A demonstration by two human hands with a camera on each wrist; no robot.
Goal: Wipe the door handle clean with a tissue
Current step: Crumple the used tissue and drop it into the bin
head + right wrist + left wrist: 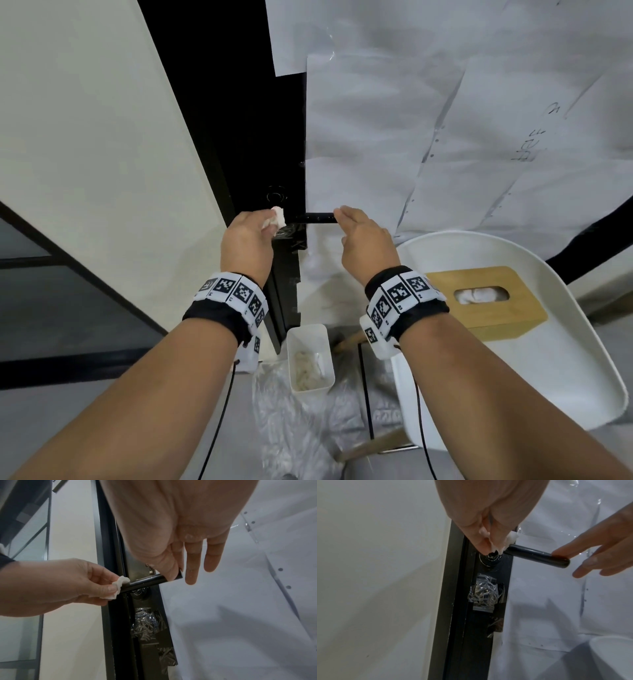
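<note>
the wiping is under way, not finished: the tissue (pixel 118 588) is pinched in the curled fingers of the left hand (pixel 248 240) and pressed on the door handle (pixel 317 218) at its base by the door's edge. most of the bar looks unwiped as yet. the black, glossy, level handle is steadied at its free tip by the straight fingers of the right hand (pixel 364 236).

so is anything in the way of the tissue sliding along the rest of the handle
Only the right hand: its fingertips rest on the free end of the handle. Between them and the tissue in the left hand, the bar is bare.
</note>
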